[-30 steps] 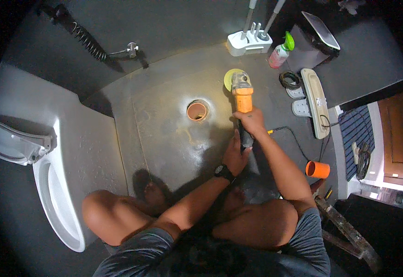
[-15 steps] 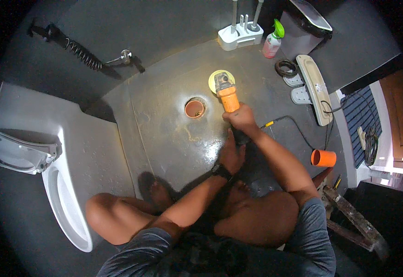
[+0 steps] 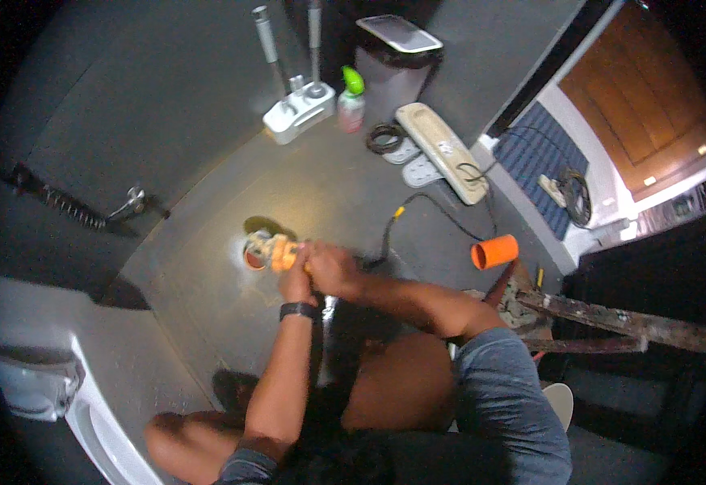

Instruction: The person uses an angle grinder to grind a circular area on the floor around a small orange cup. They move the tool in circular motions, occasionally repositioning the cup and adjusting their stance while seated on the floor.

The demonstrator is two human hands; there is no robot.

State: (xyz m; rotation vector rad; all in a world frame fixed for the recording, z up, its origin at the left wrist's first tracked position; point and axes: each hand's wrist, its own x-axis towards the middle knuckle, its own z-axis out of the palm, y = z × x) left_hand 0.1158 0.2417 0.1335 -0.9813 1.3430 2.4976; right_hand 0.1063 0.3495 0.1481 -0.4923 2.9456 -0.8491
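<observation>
My left hand (image 3: 295, 284), with a dark band on its wrist, is closed around the orange angle grinder (image 3: 287, 255) near its front. Close beside it on the right, my right hand (image 3: 334, 270) wraps the grinder's body. The tool's head is over an orange pipe opening (image 3: 252, 259) in the grey floor and partly covers it. A round olive-yellow disc (image 3: 264, 225) shows just beyond the head, somewhat blurred. From behind my right hand, a black power cord (image 3: 388, 232) with a yellow band runs across the floor.
An orange pipe piece (image 3: 494, 252) lies at right, near a worn wooden frame (image 3: 611, 311). Farther back are a long cream lid (image 3: 443, 153), a coiled black hose (image 3: 385, 138), a spray bottle (image 3: 351, 105), a white brush holder (image 3: 300, 111) and a bin (image 3: 397, 69). A urinal (image 3: 102, 428) stands at left.
The grinder has moved from beyond the pipe opening to over it, its head turned leftward. My left hand has come up and closed on the tool. The view has swung right.
</observation>
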